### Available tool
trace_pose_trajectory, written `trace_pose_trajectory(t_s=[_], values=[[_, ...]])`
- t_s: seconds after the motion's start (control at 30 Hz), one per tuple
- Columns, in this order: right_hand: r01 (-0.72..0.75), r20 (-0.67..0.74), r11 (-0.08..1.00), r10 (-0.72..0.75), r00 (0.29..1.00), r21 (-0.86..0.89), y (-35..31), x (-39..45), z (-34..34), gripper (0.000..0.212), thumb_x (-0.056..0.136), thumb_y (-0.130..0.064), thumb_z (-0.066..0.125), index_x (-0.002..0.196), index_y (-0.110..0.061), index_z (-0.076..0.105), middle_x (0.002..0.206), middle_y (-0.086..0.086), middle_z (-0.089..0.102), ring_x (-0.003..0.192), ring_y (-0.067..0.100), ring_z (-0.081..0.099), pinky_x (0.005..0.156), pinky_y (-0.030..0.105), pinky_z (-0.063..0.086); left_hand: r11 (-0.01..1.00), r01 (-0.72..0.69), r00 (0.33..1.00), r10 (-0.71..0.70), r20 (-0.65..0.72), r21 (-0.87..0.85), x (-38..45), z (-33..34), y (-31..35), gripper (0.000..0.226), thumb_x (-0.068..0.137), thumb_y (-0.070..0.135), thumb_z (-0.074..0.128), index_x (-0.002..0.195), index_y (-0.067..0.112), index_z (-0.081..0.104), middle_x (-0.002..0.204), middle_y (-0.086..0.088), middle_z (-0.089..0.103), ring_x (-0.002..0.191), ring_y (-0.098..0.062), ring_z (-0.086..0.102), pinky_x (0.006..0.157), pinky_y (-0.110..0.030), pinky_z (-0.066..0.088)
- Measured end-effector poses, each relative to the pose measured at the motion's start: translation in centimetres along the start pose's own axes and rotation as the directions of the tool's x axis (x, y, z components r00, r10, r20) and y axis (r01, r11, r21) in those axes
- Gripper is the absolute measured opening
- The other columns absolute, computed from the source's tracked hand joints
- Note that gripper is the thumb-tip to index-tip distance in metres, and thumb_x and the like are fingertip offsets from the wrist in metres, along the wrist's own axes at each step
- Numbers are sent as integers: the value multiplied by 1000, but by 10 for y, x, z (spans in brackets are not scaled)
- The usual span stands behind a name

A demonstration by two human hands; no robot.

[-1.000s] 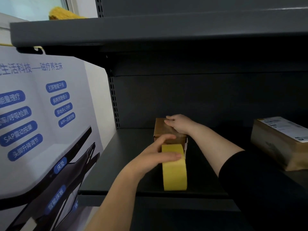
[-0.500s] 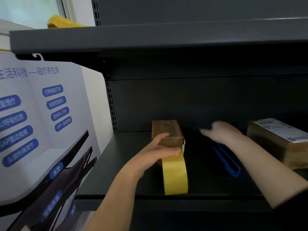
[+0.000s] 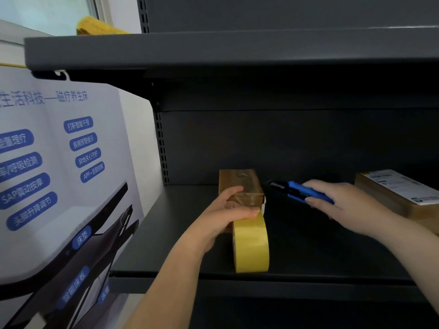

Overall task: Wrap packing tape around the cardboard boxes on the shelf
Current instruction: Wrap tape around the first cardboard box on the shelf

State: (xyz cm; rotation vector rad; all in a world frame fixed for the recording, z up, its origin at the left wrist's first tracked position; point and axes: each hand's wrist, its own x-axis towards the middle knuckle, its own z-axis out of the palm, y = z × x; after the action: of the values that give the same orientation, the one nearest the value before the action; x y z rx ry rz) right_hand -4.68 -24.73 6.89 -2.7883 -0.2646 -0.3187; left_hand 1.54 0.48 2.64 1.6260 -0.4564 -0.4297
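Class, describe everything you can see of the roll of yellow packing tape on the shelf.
The tape roll is a wide, glossy yellow roll standing on edge near the front lip of the dark metal shelf. A clear strip runs from its top up onto the small cardboard box just behind it. The left hand grips the roll's top, fingers lying across it. Its core is hidden; the right hand does not touch it.

Two cardboard boxes stand on the shelf (image 3: 190, 233): a small box (image 3: 237, 182) far left, a labelled box (image 3: 394, 193) far right. One tape roll (image 3: 251, 243), one blue cutter (image 3: 297, 192).
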Motion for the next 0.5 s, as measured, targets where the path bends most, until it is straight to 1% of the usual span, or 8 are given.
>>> trace_pose_trajectory(t_s=[0.07,0.1,0.2,0.3,0.4,0.43,0.5], values=[[115,76,957,-98,992,-268,-19,0,-6,21,93,-41,44,111,-51,41,78,-16,55,63,0,54,52,15,36,1000,-7,1000,7,-10,-7,1,0,0,67,75,24,73,132,33,38,105,-8,62,103,-23,60,89,-36,47],[154,97,927,-128,987,-342,-28,1,-7,21,93,-42,42,114,-48,41,81,-16,54,65,-1,53,53,15,36,1000,-8,1000,8,-13,-5,1,1,0,66,75,23,72,131,33,38,105,-10,61,103,-23,60,87,-35,47],[229,107,853,-202,973,-469,-44,9,-5,22,96,-42,39,117,-40,44,88,-13,56,68,0,53,56,14,38,1000,-8,1000,8,-20,7,2,1,2,66,75,23,72,130,33,38,106,-11,60,103,-23,60,85,-34,47],[242,96,807,-227,969,-538,-44,13,3,22,96,-41,39,116,-36,45,89,-11,57,68,2,53,54,17,38,1000,2,1000,-1,-21,16,3,0,2,65,75,23,72,130,34,39,106,-10,60,103,-24,60,86,-35,48],[241,123,822,-208,970,-517,-41,15,12,21,95,-41,41,114,-34,47,80,-13,51,63,0,50,52,16,36,1000,3,999,-3,-35,9,3,-1,1,65,73,26,73,129,33,42,103,-6,60,100,-22,59,83,-34,47],[239,130,821,-200,971,-519,-40,16,14,22,95,-41,42,115,-34,47,80,-12,52,64,0,51,54,16,38,1000,0,999,0,-36,8,3,0,1,67,72,27,74,130,33,42,101,-5,60,100,-21,59,81,-33,46],[261,175,789,-196,965,-556,-34,16,18,26,95,-41,42,119,-34,47,90,-9,59,72,4,57,60,20,45,1000,0,1000,0,-21,18,3,0,2,70,72,26,74,133,31,39,97,-1,62,100,-19,59,80,-32,45]])
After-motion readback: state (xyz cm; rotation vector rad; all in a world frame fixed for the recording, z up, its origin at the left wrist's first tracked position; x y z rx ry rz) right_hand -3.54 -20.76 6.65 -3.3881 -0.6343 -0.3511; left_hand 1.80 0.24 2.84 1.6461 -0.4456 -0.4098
